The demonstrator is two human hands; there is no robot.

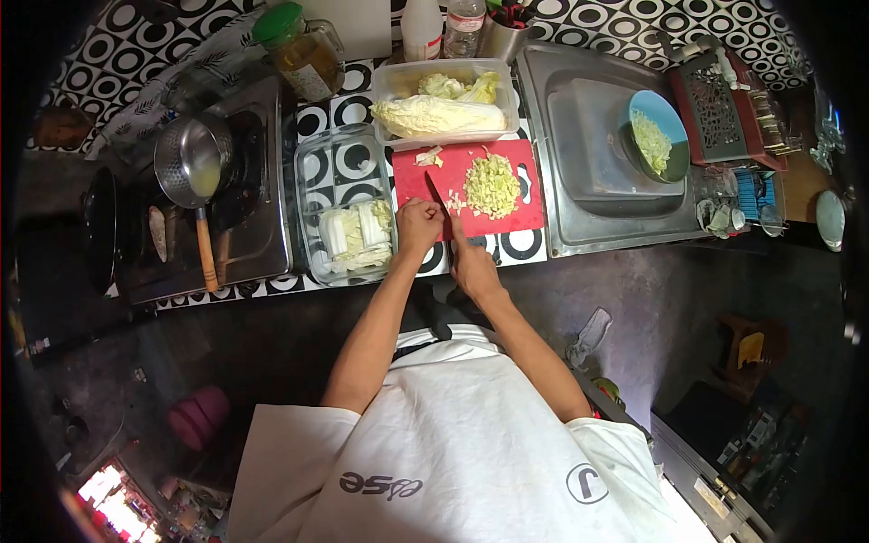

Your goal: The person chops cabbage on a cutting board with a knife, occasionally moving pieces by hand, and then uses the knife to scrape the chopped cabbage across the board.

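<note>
A red cutting board (507, 223) lies on the patterned counter. My right hand (472, 264) is closed around a knife (436, 190), index finger stretched along it, the blade pointing away over the board. Left of the blade, my left hand (419, 226) has its fingers curled at the board's near edge; what they hold, if anything, is hidden. Just right of the blade lie a few small cut bits. A heap of chopped cabbage (491, 186) covers the board's right part, and some pale cabbage scraps (429, 157) sit near its far left.
Left of the board, a glass dish (305, 213) holds cabbage pieces. Behind it, a plastic container (380, 90) holds a napa cabbage. On the right, a blue bowl (681, 122) of shredded cabbage stands at the sink (625, 222). A saucepan (186, 149) is on the stove, far left.
</note>
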